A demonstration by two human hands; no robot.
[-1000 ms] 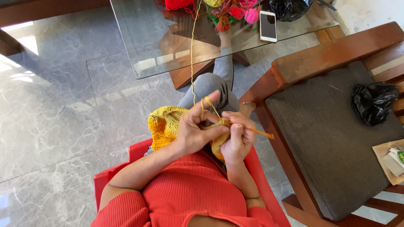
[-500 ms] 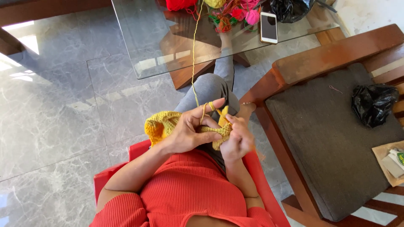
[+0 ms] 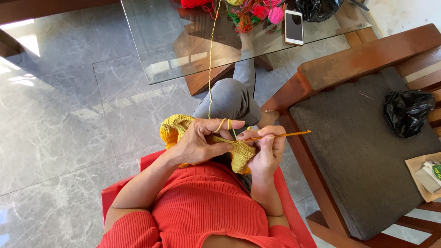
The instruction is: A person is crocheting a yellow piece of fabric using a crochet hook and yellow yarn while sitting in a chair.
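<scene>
My left hand (image 3: 200,140) grips a yellow crocheted piece (image 3: 239,154) over my lap, with yellow yarn (image 3: 210,69) looped over the index finger and running up to the glass table. My right hand (image 3: 267,149) holds an orange crochet hook (image 3: 287,134) level, its shaft pointing right and its tip at the edge of the piece. The two hands nearly touch. More of the yellow piece (image 3: 172,128) bunches behind my left hand. I sit on a red chair (image 3: 151,160) in a red ribbed top.
A glass table (image 3: 183,41) stands ahead with coloured yarn balls (image 3: 262,10), a white phone (image 3: 294,26) and a black bag (image 3: 317,8). To the right is a wooden bench with a dark cushion (image 3: 358,147), a black plastic bag (image 3: 406,112) and a paper packet (image 3: 425,174). The floor is grey marble tile.
My right hand has pulled the hook out to the right, so its shaft now shows level. My left index finger has stretched forward with the yarn.
</scene>
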